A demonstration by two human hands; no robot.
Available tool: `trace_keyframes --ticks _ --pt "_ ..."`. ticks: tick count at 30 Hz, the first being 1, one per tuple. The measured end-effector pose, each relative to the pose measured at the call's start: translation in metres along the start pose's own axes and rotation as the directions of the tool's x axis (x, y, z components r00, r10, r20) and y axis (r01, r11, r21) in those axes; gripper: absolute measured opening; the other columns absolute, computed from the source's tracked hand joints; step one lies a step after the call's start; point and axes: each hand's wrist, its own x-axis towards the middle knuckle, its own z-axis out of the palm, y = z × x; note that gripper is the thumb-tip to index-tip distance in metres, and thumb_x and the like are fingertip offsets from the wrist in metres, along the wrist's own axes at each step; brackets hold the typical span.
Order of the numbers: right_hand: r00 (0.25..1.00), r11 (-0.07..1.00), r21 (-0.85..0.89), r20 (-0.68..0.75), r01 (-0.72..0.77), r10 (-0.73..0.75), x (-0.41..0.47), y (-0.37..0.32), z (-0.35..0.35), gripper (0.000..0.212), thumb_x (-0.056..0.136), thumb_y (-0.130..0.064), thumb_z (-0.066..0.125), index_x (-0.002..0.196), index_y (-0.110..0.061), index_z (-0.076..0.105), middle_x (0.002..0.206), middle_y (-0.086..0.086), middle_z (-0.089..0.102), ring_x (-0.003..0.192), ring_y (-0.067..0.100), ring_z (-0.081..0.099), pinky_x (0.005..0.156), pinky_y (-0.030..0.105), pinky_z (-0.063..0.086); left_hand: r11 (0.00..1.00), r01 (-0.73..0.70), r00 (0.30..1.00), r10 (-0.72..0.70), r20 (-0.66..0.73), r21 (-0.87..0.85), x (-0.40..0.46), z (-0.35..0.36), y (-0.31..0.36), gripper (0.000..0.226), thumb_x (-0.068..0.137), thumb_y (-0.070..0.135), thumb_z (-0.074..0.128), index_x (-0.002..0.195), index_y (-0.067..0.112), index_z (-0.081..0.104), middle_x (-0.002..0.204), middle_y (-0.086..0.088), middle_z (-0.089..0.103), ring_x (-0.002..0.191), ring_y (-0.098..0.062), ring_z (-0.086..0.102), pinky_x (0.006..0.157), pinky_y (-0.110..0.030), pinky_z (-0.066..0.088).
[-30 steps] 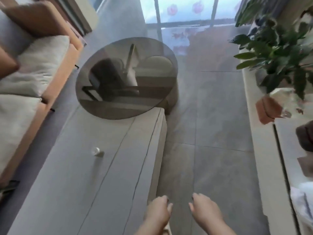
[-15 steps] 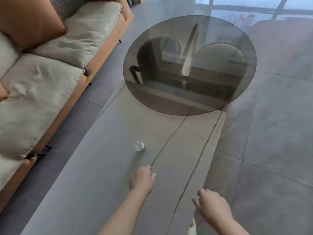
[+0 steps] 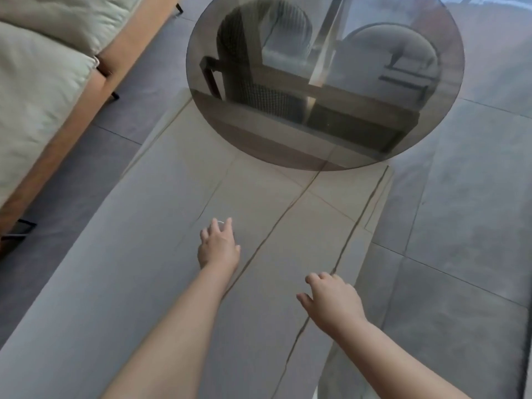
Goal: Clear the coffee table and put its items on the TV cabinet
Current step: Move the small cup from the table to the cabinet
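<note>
Head view shows you one small clear glass [image 3: 221, 223] on the coffee table [image 3: 115, 269], standing toward the middle of the stone slab, short of where the dark round glass top [image 3: 325, 82] overlaps the far end. Only a pale arc of its rim shows, between the fingertips of your left hand [image 3: 218, 246]; the rest sits behind your fingers. That hand is reached forward over the slab with the fingers spread and slightly bent, coming at the glass from above and behind, which suits a small, light tumbler: you can drop the fingers round the rim instead of groping for its sides. Whether any fingertip is touching the glass yet, you cannot tell from this angle; nothing shows the fingers wrapped round it.

Your right hand [image 3: 331, 300] hangs nearer to you, over the right part of the slab just beside the long dark vein [image 3: 354, 223] in the stone. Its fingers are loosely spread and hold nothing, so it looks kept free, probably for balance while you lean in.

No other loose item shows on the slab or on the round top, so in my judgement this glass is the last thing to lift here. The TV cabinet is out of sight, so the carry will need a turn away from the table. The sofa [image 3: 57, 90] with its pale cushions runs along the left, well apart from the glass, across a strip of dark floor
</note>
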Motion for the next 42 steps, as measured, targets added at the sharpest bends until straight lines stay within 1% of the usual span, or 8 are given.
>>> trace_keyframes --ticks 5,9,18,25,29,33,38,42 --pt "1.0 1.0 0.0 0.019 -0.01 0.01 0.003 0.003 0.01 0.037 0.095 -0.045 0.04 0.118 -0.018 0.05 0.121 0.004 0.057 0.115 0.027 0.051 0.089 0.039 0.042 1.0 0.03 0.993 -0.031 -0.111 -0.008 0.006 0.009 -0.002 0.045 0.092 0.008 0.052 0.133 0.021 0.042 0.139 -0.009 0.035 0.126 -0.03 0.034 0.093 -0.035 0.044" --pt "1.0 1.0 0.014 0.008 -0.02 0.02 0.0 0.008 0.012 0.036 0.095 -0.044 0.039 0.117 -0.018 0.05 0.119 0.003 0.057 0.114 0.027 0.051 0.087 0.039 0.042 0.999 0.042 0.995 -0.045 -0.09 -0.032 0.0 0.016 -0.002 0.042 0.091 0.013 0.053 0.132 0.017 0.044 0.132 -0.011 0.047 0.124 -0.03 0.037 0.095 -0.036 0.043" --pt "0.99 0.988 0.064 -0.009 -0.142 0.143 -0.045 0.044 0.008 0.032 0.095 -0.04 0.041 0.116 -0.017 0.05 0.117 0.004 0.058 0.112 0.027 0.052 0.086 0.038 0.04 0.992 -0.106 0.979 0.117 0.164 -0.073 -0.096 0.043 0.042 0.043 0.089 0.027 0.053 0.131 0.025 0.043 0.128 -0.004 0.046 0.111 -0.026 0.056 0.084 -0.033 0.046" --pt "0.956 0.936 0.203 -0.003 -0.288 0.295 -0.135 0.08 0.011 0.034 0.096 -0.039 0.041 0.12 -0.017 0.049 0.123 0.005 0.057 0.116 0.028 0.053 0.091 0.038 0.04 0.948 -0.311 0.914 0.316 0.256 -0.061 -0.199 0.041 0.082 0.034 0.091 0.035 0.05 0.124 0.027 0.045 0.123 -0.002 0.048 0.11 -0.024 0.054 0.085 -0.034 0.048" --pt "0.932 0.898 0.272 -0.019 -0.345 0.363 -0.202 0.107 0.011 0.035 0.096 -0.035 0.041 0.124 -0.015 0.047 0.126 0.006 0.056 0.119 0.027 0.052 0.094 0.038 0.041 0.879 -0.474 0.837 0.468 0.284 -0.054 -0.254 0.031 0.113 0.039 0.091 0.035 0.049 0.129 0.027 0.044 0.123 -0.005 0.048 0.114 -0.025 0.052 0.093 -0.034 0.045" --pt "0.887 0.84 0.352 -0.054 -0.413 0.459 -0.28 0.14 0.017 0.034 0.095 -0.034 0.043 0.122 -0.015 0.049 0.126 0.007 0.057 0.118 0.028 0.053 0.094 0.038 0.042 0.733 -0.681 0.703 0.657 0.274 -0.009 -0.316 0.02 0.147 0.048 0.089 0.039 0.049 0.135 0.028 0.041 0.119 -0.003 0.048 0.111 -0.023 0.053 0.089 -0.029 0.044" --pt "0.769 0.698 0.498 -0.092 -0.515 0.633 -0.382 0.174 0.036 0.033 0.094 -0.036 0.044 0.122 -0.019 0.05 0.127 0.005 0.057 0.117 0.029 0.055 0.093 0.036 0.045 0.534 -0.845 0.522 0.805 0.281 0.04 -0.409 0.014 0.186 0.045 0.087 0.041 0.046 0.131 0.031 0.043 0.117 0.0 0.047 0.109 -0.02 0.056 0.082 -0.03 0.048" --pt "0.662 0.583 0.612 -0.126 -0.535 0.739 -0.465 0.197 0.063 0.031 0.094 -0.037 0.044 0.12 -0.02 0.051 0.125 0.004 0.059 0.114 0.029 0.058 0.089 0.035 0.047 0.375 -0.927 0.361 0.876 0.32 0.021 -0.494 0.023 0.208 0.048 0.088 0.042 0.047 0.135 0.034 0.041 0.12 0.002 0.048 0.11 -0.018 0.056 0.084 -0.029 0.048"
